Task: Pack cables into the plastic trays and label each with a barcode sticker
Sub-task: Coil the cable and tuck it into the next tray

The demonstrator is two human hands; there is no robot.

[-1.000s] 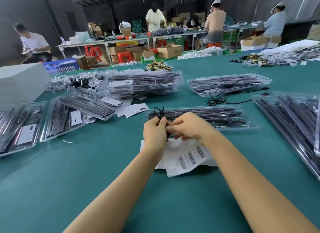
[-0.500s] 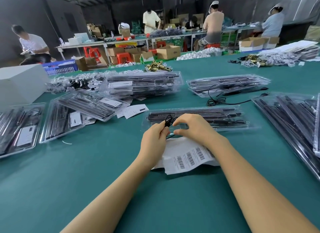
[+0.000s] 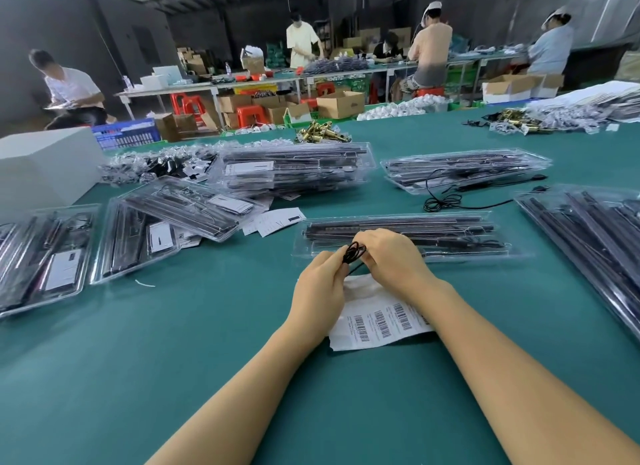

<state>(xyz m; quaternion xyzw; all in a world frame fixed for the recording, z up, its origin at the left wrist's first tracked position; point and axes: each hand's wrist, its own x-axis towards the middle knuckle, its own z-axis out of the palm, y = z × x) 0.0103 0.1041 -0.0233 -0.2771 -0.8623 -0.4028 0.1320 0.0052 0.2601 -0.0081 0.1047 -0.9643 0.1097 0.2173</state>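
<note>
Pinching a coiled black cable [image 3: 354,251] between left hand [image 3: 320,288] and right hand [image 3: 391,262], above barcode stickers [image 3: 381,321], beside a plastic tray [image 3: 408,236].

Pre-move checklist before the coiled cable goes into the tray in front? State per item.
1. Coiled cable held by both hands: ok, left hand and right hand both pinch it.
2. Coil tidy: cannot tell, a strand trails down below the loops.
3. Target tray within reach: ok, directly beyond the hands.
4. Free slot for the coil in the tray: cannot tell, hands hide its near left part.
5. Barcode sticker sheet at hand: ok, lies under the wrists.
6. Loose cable clear of the tray: ok, lies behind it.
</note>
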